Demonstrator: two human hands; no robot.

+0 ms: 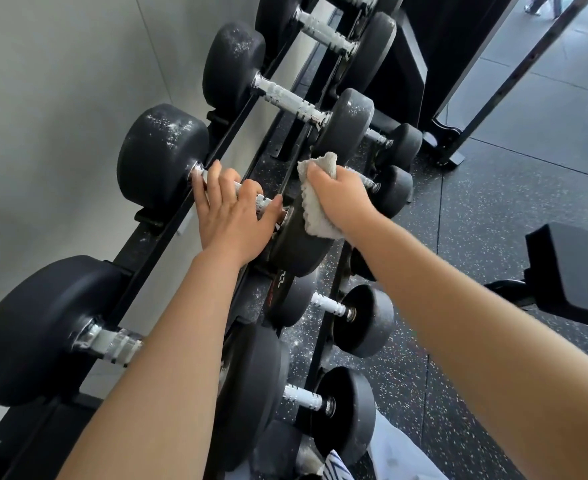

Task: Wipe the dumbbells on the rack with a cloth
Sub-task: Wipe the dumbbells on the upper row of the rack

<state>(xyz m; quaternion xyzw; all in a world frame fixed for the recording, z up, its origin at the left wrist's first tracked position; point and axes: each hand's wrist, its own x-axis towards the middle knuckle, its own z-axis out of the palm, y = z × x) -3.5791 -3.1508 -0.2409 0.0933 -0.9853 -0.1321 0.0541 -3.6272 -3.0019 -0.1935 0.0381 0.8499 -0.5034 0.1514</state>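
Left hand: fingers curled round the handle of the dumbbell on the rack top tier. Right hand: fingers bunched on the grey cloth, pressing it on that dumbbell's near head. White dust on its far head.

Black steel rack, two tiers, standing on speckled rubber floor.

Upper tier: the held dumbbell lies across both rails under the grip of the left hand, with white dust on its far head. Beyond that grip is a second large dumbbell, likewise dusted. On the near side is a third large dumbbell, visibly cleaner.

Lower tier: just beyond the right hand gripping the cloth are a small dumbbell and a further small dumbbell. Nearer than that grip are two more, a mid dumbbell and a nearest dumbbell.
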